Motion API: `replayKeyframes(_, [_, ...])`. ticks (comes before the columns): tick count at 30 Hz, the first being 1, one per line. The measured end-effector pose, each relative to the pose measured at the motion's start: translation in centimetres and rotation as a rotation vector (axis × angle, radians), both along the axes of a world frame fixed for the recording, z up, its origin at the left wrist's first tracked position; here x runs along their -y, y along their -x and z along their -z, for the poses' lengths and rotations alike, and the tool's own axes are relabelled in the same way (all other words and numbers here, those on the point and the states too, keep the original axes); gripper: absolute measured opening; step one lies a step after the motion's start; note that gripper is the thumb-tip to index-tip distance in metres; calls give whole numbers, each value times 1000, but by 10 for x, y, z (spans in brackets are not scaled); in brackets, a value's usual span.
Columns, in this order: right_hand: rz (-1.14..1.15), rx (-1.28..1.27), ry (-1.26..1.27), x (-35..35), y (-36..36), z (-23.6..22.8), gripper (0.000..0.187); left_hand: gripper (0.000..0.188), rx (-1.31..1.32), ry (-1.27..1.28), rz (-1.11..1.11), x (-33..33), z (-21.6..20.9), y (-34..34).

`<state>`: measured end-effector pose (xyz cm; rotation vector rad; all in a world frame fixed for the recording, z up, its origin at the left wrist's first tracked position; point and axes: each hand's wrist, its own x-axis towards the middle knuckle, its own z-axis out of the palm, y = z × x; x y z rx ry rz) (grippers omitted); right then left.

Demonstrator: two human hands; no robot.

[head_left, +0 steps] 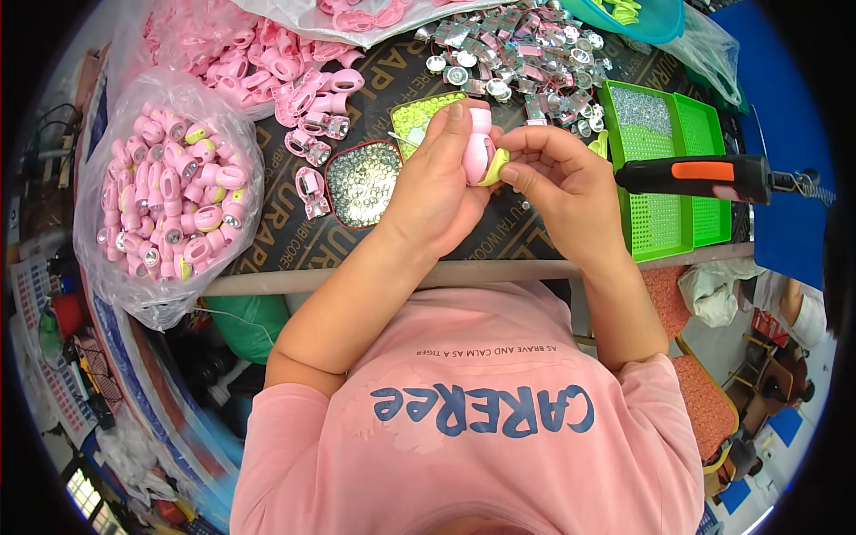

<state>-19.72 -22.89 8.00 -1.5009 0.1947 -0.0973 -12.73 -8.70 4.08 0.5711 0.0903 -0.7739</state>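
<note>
My left hand (pixel 435 189) is wrapped around a pink torch housing (pixel 479 147), held upright above the near part of the table. Against the housing's lower side sits a small curved yellow-green plastic piece (pixel 494 169), which my right hand (pixel 563 175) pinches between thumb and fingertips. The piece touches the housing; whether it is seated in it I cannot tell. Just beyond my left hand lies a tray of small yellow-green parts (pixel 419 112). Beside my left wrist is a dark-rimmed tray of small shiny round parts (pixel 364 183).
A clear bag of pink torches (pixel 169 196) stands at the left. Loose pink housings (pixel 267 67) and silver lamp assemblies (pixel 522 53) are heaped at the back. Right of my hands, a black-and-orange power screwdriver (pixel 695 178) hangs over green baskets (pixel 651 234). The table's edge (pixel 392 278) runs below my forearms.
</note>
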Motion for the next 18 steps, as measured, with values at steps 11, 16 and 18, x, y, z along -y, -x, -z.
replayKeyframes(11, [20, 157, 164, -3, 0, 12, 25, 33, 73, -41, -63, -1, -6, 10])
replayKeyframes(16, [71, 304, 498, -2, 0, 16, 25, 33, 135, -31, -82, -2, -8, 9])
replayKeyframes(18, [135, 344, 501, -16, 4, 13, 24, 34, 107, -41, -129, 2, -9, 11])
